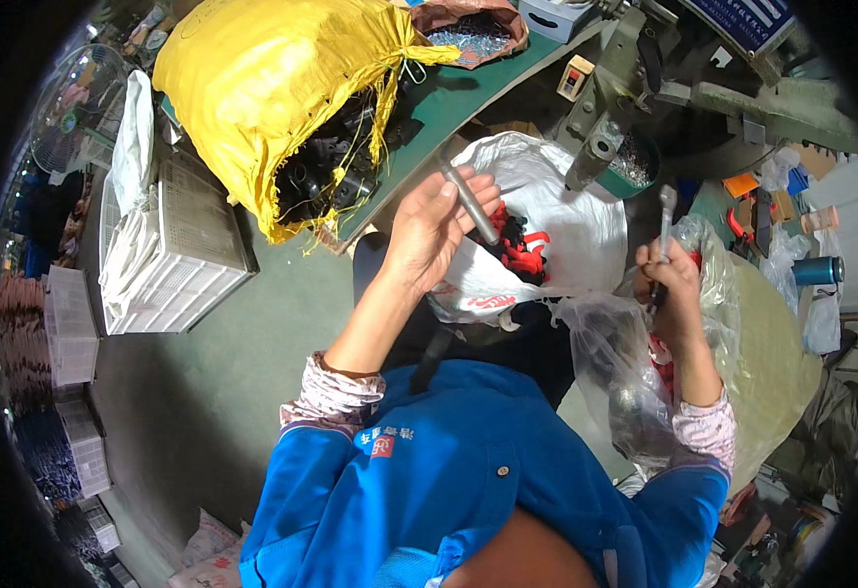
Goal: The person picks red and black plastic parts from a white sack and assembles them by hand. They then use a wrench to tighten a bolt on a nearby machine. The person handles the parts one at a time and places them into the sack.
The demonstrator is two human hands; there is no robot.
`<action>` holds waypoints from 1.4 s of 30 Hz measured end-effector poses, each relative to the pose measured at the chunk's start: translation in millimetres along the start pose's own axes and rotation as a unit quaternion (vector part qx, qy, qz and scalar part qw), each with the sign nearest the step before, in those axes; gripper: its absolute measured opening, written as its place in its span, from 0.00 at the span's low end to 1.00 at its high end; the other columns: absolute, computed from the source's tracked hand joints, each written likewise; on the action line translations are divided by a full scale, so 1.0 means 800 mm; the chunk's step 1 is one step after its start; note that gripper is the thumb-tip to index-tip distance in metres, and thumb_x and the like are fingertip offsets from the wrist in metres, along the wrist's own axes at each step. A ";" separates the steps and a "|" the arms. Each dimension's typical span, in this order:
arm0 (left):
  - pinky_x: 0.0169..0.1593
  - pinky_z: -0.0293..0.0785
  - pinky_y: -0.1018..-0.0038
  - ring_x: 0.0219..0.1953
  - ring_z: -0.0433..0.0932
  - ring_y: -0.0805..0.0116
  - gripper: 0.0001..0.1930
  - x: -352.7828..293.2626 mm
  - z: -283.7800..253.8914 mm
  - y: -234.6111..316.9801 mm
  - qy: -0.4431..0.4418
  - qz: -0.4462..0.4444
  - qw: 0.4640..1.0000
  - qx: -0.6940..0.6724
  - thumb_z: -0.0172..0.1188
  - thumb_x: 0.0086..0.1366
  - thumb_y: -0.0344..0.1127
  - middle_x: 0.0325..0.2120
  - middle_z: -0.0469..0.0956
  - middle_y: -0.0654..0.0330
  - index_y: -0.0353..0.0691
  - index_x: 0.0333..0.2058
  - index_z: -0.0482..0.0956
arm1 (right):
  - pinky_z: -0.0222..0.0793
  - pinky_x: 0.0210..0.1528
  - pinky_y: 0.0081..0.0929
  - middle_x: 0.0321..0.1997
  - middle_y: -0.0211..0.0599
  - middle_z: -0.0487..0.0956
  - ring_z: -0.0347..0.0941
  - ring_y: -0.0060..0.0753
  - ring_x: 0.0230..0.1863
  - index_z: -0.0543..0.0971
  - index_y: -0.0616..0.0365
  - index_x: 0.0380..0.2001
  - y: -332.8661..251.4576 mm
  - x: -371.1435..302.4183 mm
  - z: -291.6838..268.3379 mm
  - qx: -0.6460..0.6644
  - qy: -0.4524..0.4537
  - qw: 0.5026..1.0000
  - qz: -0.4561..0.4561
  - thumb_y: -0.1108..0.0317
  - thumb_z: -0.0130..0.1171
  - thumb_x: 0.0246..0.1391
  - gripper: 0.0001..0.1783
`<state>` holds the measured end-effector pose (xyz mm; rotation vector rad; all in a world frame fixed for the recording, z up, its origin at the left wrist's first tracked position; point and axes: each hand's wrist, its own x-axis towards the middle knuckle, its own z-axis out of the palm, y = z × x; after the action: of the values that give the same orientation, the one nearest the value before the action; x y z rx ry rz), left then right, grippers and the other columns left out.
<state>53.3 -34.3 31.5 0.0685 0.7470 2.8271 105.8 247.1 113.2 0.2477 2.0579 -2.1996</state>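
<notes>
Grey-green floor [297, 284] (shadowed at lower left), green-topped table [466, 96], caged fan [76, 110]

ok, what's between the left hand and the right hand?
An open white sack with red and black pieces inside lies across the stretch between the left hand and right hand, as the head view shows.

Mounted on your head, the fisheye view faces steeply down over your blue jacket [468, 412] from close range, the floor [302, 294] farther off.
</notes>
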 end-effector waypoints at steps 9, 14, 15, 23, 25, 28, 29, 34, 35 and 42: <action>0.48 0.70 0.72 0.41 0.75 0.65 0.13 -0.009 0.009 -0.018 -0.018 0.026 0.975 0.222 0.52 0.60 0.29 0.37 0.75 0.51 0.29 0.42 0.70 | 0.45 0.16 0.11 0.14 0.16 0.62 0.53 0.07 0.15 0.74 0.59 0.32 0.007 0.044 0.098 -0.223 -0.099 0.964 -0.108 0.74 0.56 0.47 0.06; 0.46 0.68 0.79 0.39 0.73 0.75 0.13 -0.020 0.016 -0.019 -0.049 0.076 0.928 0.363 0.52 0.59 0.25 0.35 0.76 0.58 0.29 0.43 0.71 | 0.44 0.19 0.11 0.14 0.14 0.61 0.53 0.06 0.17 0.76 0.60 0.34 0.008 0.052 0.124 -0.210 -0.152 0.955 -0.144 0.73 0.59 0.47 0.09; 0.45 0.68 0.80 0.39 0.73 0.76 0.13 -0.022 0.017 -0.018 -0.049 0.076 0.915 0.394 0.52 0.59 0.25 0.35 0.76 0.58 0.29 0.43 0.71 | 0.44 0.19 0.11 0.14 0.14 0.61 0.53 0.06 0.17 0.76 0.60 0.34 0.009 0.052 0.128 -0.202 -0.158 0.957 -0.136 0.73 0.59 0.47 0.09; 0.44 0.68 0.77 0.39 0.73 0.71 0.13 -0.026 0.010 -0.030 -0.062 0.133 0.882 0.448 0.53 0.58 0.26 0.37 0.75 0.54 0.29 0.43 0.71 | 0.57 0.18 0.12 0.16 0.25 0.72 0.63 0.09 0.17 0.75 0.62 0.31 0.006 0.049 0.127 -0.273 -0.161 0.935 -0.159 0.71 0.59 0.46 0.08; 0.44 0.68 0.77 0.40 0.73 0.70 0.12 -0.026 0.011 -0.030 -0.076 0.133 0.876 0.457 0.52 0.58 0.26 0.37 0.75 0.53 0.29 0.42 0.72 | 0.57 0.18 0.12 0.15 0.24 0.72 0.62 0.09 0.17 0.75 0.62 0.30 0.008 0.048 0.124 -0.283 -0.158 0.934 -0.150 0.71 0.59 0.45 0.08; 0.45 0.68 0.77 0.40 0.73 0.70 0.12 -0.026 0.011 -0.032 -0.090 0.149 0.858 0.483 0.50 0.59 0.26 0.37 0.75 0.54 0.29 0.42 0.71 | 0.57 0.19 0.14 0.14 0.26 0.71 0.61 0.10 0.17 0.75 0.61 0.30 0.008 0.046 0.122 -0.306 -0.160 0.922 -0.174 0.69 0.59 0.45 0.09; 0.45 0.67 0.77 0.40 0.73 0.70 0.12 -0.026 0.011 -0.033 -0.100 0.145 0.862 0.475 0.50 0.60 0.26 0.37 0.75 0.54 0.29 0.42 0.71 | 0.58 0.19 0.15 0.14 0.26 0.71 0.62 0.11 0.17 0.75 0.61 0.30 0.006 0.045 0.122 -0.322 -0.163 0.914 -0.184 0.69 0.59 0.45 0.09; 0.45 0.67 0.79 0.40 0.74 0.70 0.12 -0.027 0.014 -0.032 -0.121 0.109 0.887 0.432 0.47 0.61 0.26 0.36 0.75 0.56 0.31 0.43 0.70 | 0.61 0.20 0.16 0.13 0.29 0.72 0.64 0.12 0.17 0.75 0.60 0.31 0.006 0.046 0.120 -0.362 -0.168 0.887 -0.233 0.67 0.58 0.46 0.09; 0.45 0.67 0.79 0.39 0.74 0.70 0.11 -0.027 0.013 -0.032 -0.121 0.090 0.894 0.422 0.46 0.62 0.26 0.36 0.75 0.56 0.30 0.43 0.69 | 0.61 0.20 0.16 0.14 0.29 0.72 0.64 0.12 0.17 0.75 0.61 0.31 0.005 0.046 0.121 -0.345 -0.171 0.897 -0.216 0.68 0.57 0.47 0.09; 0.46 0.70 0.76 0.38 0.75 0.70 0.11 -0.022 0.011 -0.037 -0.129 0.008 0.949 0.286 0.43 0.64 0.28 0.33 0.75 0.57 0.29 0.42 0.68 | 0.63 0.22 0.13 0.19 0.29 0.74 0.67 0.13 0.21 0.73 0.66 0.33 0.009 0.046 0.119 -0.214 -0.194 0.946 -0.145 0.74 0.54 0.49 0.08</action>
<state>76.9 -8.3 24.8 0.5235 1.4663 2.4448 68.0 152.4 104.5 -0.5167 2.3612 -1.6729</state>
